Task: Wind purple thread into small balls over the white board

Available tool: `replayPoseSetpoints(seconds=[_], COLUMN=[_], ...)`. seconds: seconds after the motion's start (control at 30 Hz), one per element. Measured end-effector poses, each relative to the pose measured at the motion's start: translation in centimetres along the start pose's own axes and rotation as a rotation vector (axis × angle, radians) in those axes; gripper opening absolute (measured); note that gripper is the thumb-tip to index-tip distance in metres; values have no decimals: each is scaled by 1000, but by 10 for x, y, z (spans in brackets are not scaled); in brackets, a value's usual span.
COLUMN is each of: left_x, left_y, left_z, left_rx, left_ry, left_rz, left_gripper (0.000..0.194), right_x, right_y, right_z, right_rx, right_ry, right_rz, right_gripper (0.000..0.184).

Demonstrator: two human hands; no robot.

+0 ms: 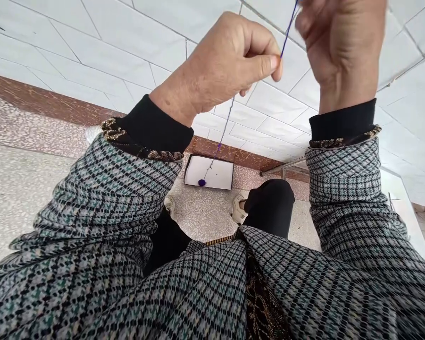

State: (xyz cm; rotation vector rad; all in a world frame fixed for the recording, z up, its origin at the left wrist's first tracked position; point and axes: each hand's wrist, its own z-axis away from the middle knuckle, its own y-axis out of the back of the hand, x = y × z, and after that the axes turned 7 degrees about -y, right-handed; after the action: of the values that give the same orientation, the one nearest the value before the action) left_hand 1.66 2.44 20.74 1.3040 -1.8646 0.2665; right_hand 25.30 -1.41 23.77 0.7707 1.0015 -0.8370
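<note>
A thin strand of yarn (288, 29) is pinched between the thumb and forefinger of my left hand (238, 56). Above that pinch the strand looks purple-blue and runs taut to the top edge, beside my right hand (343, 42). The right hand's fingers curl inward at the strand; their tips are cut off by the frame and slightly blurred. Below my left hand the strand looks greyer, with a small purple spot partway down. It leads to a small dark purple ball (202, 182) on a shallow white tray (219, 172) with dark edges, on the floor.
A white tiled wall (120, 52) rises ahead, with a reddish-brown baseboard (56, 99) along the speckled floor (31, 179). My shoes (237, 210) stand close to the tray. Metal bars (283, 167) and a white surface (403, 208) are at the right.
</note>
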Motion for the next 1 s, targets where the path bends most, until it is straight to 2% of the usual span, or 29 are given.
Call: replayPoseSetpoints(seconds=[0.07, 0.17, 0.27, 0.37, 0.43, 0.5, 0.6, 0.63, 0.67, 0.73, 0.8, 0.83, 0.87, 0.93, 1.0], left_x=[7, 2, -24, -63, -86, -101, -111, -112, -113, -115, -117, -117, -117, -113, -108], left_y=[3, 11, 21, 23, 17, 5, -8, -9, -8, -2, 4, 5, 5, 0, -6], left_z=[8, 19, 32, 45, 54, 63, 74, 76, 78, 80, 80, 79, 78, 77, 77], left_rx=[-43, -14, 40, -25, -93, -149, -195, -194, -188, -173, -174, -178, -181, -200, -230], left_ry=[73, 168, 265, 391, 455, 486, 526, 540, 551, 563, 564, 561, 557, 556, 575], left_rz=[-64, -111, -121, 5, 141, 246, 320, 333, 341, 351, 373, 393, 418, 468, 492], left_gripper=[18, 21, 25, 21, 19, 17, 13, 12, 12, 12, 14, 16, 18, 23, 24], right_x=[11, 21, 42, 73, 91, 103, 118, 122, 126, 129, 126, 122, 117, 107, 102], right_y=[-8, -12, -12, -18, -21, -22, -19, -18, -18, -18, -22, -24, -27, -32, -36], right_z=[-19, -54, -74, -80, -86, -99, -118, -121, -121, -113, -101, -96, -93, -93, -99], right_rx=[-32, -65, -118, -162, -114, -24, 207, 246, 218, -12, -222, -226, -161, 70, 288], right_ry=[5, 24, 97, 222, 316, 350, 307, 281, 244, 159, 148, 201, 282, 442, 492], right_rz=[9, 13, -8, -140, -302, -389, -279, -205, -131, -30, -67, -146, -249, -434, -459], right_gripper=[18, 14, 28, 43, 50, 52, 44, 41, 39, 42, 50, 54, 57, 59, 52])
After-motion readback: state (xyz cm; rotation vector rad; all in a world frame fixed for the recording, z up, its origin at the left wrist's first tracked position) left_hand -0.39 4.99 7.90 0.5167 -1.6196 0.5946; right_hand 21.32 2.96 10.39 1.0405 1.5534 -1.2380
